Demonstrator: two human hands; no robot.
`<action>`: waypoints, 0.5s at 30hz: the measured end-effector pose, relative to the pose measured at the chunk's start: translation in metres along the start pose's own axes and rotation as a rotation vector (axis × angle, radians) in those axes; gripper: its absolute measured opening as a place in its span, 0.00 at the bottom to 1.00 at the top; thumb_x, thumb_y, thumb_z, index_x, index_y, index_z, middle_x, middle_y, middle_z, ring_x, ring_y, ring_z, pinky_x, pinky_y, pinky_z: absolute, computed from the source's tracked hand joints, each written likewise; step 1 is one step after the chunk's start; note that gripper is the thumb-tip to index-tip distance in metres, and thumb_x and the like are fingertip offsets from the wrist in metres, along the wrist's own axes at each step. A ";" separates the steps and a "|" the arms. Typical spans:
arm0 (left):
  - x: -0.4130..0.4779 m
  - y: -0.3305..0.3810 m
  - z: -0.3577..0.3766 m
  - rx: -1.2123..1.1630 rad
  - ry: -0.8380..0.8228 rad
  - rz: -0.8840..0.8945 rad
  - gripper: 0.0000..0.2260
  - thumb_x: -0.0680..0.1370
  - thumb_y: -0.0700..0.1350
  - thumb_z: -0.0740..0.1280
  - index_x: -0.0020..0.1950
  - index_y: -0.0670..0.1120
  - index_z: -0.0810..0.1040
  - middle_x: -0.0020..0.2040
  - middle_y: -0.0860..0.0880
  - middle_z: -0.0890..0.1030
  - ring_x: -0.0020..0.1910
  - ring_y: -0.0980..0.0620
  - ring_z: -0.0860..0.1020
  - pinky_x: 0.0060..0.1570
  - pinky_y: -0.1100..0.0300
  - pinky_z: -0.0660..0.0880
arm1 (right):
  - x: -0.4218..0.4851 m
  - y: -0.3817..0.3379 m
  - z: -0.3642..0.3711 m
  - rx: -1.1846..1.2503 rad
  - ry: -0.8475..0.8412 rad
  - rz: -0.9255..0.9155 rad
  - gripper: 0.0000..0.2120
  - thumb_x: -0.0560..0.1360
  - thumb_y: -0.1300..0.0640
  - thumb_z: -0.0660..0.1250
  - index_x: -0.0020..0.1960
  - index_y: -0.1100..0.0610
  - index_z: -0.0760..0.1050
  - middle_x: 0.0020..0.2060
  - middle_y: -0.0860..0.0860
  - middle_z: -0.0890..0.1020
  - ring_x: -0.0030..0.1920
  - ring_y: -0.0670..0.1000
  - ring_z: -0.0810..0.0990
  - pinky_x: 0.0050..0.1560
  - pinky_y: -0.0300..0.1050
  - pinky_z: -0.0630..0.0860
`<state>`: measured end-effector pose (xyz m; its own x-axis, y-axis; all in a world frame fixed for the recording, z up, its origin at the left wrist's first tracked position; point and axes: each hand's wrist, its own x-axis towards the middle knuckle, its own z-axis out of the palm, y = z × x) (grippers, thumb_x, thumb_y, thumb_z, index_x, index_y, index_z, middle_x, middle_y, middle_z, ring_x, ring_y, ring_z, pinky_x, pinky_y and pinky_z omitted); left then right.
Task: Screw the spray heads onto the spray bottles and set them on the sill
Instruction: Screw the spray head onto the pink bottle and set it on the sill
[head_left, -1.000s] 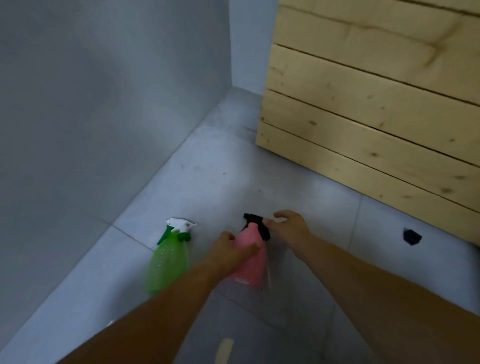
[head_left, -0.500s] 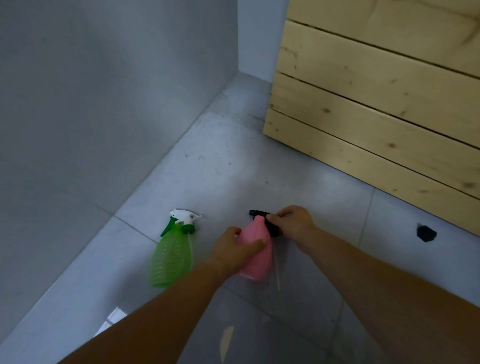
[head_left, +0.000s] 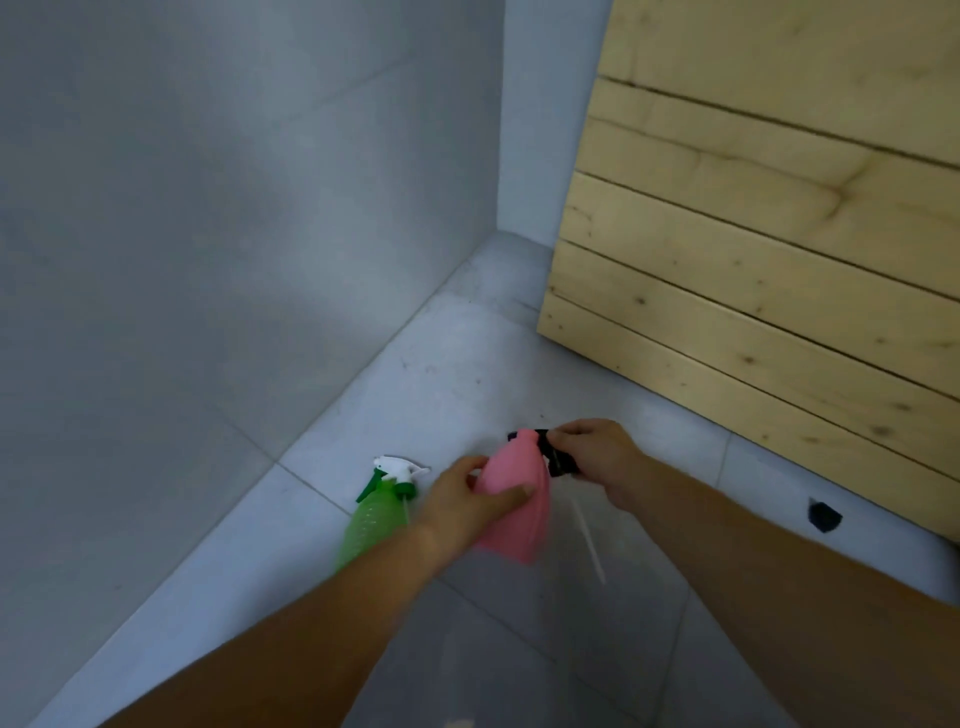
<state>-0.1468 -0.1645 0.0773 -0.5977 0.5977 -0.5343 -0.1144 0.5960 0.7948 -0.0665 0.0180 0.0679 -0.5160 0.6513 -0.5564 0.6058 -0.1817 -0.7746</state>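
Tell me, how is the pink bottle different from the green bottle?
The pink bottle is gripped by the left hand; the green bottle rests on the grey tiles, untouched. The green bottle wears its white-and-green spray head; the pink bottle's black spray head is held beside its neck in the right hand, tube hanging outside. Both are rounded plastic spray bottles.

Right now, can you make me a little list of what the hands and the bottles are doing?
left hand: grips the pink bottle
right hand: holds the black spray head at the bottle's top
tube: hangs outside the pink bottle, so the head is not on yet
green bottle: on the floor, left of the pink one, white head on it
wooden planks: at the right
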 end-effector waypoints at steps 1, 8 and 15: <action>-0.008 0.009 -0.007 -0.018 -0.007 0.018 0.29 0.72 0.55 0.77 0.71 0.51 0.73 0.62 0.47 0.79 0.56 0.46 0.81 0.51 0.56 0.80 | -0.007 -0.013 -0.004 -0.005 0.030 -0.038 0.06 0.75 0.57 0.71 0.49 0.60 0.82 0.43 0.57 0.83 0.40 0.52 0.81 0.36 0.41 0.77; -0.077 0.066 -0.059 -0.124 -0.041 0.188 0.21 0.71 0.52 0.80 0.62 0.55 0.80 0.58 0.47 0.83 0.52 0.49 0.84 0.44 0.58 0.83 | -0.078 -0.141 -0.056 0.207 0.327 -0.378 0.05 0.73 0.56 0.74 0.40 0.55 0.80 0.39 0.53 0.83 0.45 0.57 0.84 0.47 0.50 0.82; -0.140 0.093 -0.084 -0.153 -0.015 0.292 0.27 0.63 0.55 0.81 0.61 0.58 0.80 0.57 0.50 0.84 0.53 0.49 0.85 0.53 0.49 0.84 | -0.172 -0.221 -0.092 0.540 0.267 -0.561 0.08 0.76 0.57 0.70 0.51 0.62 0.78 0.41 0.55 0.84 0.36 0.49 0.84 0.32 0.35 0.78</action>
<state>-0.1403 -0.2375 0.2499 -0.6113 0.7400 -0.2807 -0.0587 0.3113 0.9485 -0.0554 0.0139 0.3627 -0.4523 0.8919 -0.0062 -0.1090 -0.0622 -0.9921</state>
